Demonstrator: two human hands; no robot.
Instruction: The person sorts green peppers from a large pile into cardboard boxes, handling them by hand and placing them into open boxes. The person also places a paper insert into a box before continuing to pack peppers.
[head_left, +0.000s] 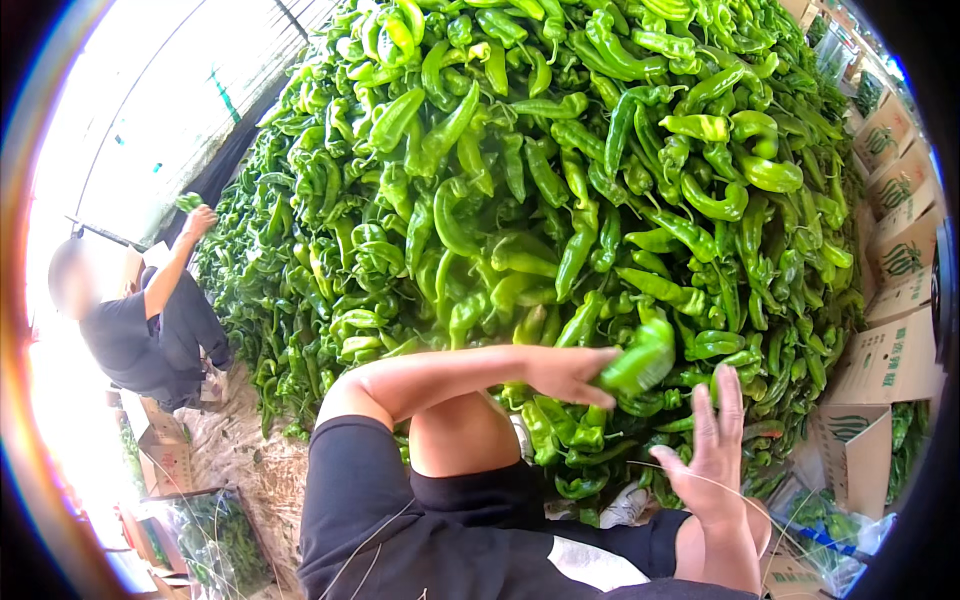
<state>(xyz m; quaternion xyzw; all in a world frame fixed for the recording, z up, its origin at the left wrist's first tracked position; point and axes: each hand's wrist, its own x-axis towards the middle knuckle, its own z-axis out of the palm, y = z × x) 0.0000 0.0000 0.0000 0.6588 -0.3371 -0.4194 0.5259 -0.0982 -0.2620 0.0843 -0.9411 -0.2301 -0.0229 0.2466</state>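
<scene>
Peppers (pixel 575 255), long and green, form 1 large heap before the person in the head view. The left hand (pixel 568 375) is over the near side of this heap, its fingers partly extended; at its fingertips is 1 blurred green pepper (pixel 643 358), and I cannot tell whether it is gripped. The right hand (pixel 712 455), just beside, is empty with fingers apart. At left, 1 co-worker (pixel 140 335) raises a hand (pixel 203 220). Cardboard cartons (pixel 885 365) stand along the right.

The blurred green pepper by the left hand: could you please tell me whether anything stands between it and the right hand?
Nothing visible stands between the blurred green pepper and the bare right hand; the heap of glossy green peppers shows behind the gap.
</scene>
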